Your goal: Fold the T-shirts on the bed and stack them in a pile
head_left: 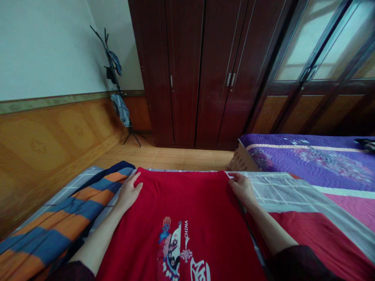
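A red T-shirt [205, 203] lies spread over the bed in front of me, printed with a colourful panda-like figure, white characters and the word CHINA. Its far edge runs straight between my hands. My left hand [131, 192] grips the far left corner, thumb on top and the other fingers partly hidden at the edge. At the far right corner, my right hand [242, 190] has its fingers closed on the cloth. The near part of the shirt runs out of view at the bottom.
An orange-and-blue striped garment [84, 210] lies left, and another red cloth [325, 238] right, on the checked bedsheet [275, 191]. A purple-covered bed [307, 156] stands at right. Behind are a dark wardrobe [187, 109] and a coat stand [114, 74].
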`<state>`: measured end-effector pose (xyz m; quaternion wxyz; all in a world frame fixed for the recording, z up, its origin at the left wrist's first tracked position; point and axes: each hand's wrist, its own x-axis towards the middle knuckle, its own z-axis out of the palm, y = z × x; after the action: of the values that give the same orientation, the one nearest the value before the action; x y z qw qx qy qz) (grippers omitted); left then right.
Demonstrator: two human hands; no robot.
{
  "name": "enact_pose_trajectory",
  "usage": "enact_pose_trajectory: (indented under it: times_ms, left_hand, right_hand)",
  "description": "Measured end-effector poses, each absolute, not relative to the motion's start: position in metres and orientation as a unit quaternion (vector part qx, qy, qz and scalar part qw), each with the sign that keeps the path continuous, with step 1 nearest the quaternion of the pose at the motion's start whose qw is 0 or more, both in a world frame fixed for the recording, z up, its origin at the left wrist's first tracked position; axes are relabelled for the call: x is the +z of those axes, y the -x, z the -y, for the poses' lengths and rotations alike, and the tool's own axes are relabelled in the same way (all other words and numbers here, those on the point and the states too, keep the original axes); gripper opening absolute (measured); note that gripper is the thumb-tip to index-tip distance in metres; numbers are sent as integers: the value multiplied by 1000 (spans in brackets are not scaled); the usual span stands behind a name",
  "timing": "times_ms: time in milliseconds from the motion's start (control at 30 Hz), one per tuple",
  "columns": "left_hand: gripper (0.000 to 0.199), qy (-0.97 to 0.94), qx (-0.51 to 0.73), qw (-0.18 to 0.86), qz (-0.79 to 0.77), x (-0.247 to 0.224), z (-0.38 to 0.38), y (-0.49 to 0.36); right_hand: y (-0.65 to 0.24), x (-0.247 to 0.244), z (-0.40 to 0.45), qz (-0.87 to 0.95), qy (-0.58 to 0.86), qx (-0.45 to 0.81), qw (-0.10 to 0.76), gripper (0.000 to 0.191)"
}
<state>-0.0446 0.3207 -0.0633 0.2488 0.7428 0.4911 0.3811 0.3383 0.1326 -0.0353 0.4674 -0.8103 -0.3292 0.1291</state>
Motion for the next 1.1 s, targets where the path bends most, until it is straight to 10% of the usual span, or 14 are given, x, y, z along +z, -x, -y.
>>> enact_pose_trajectory:
  times_ms: [333,733,1100]
  left_hand:
    - [52,-835,326,115,-428,-63,-315,45]
    - [66,-675,360,488,-421,-36,-293,30]
    - [40,-843,167,241,-452,-23,-274,19]
  right_hand:
    - [-334,-32,-132,382,814,78,431,45]
    - [-320,-37,-142,484,751,179,411,65]
    - [-298,-18,-127,564,801,35,198,28]
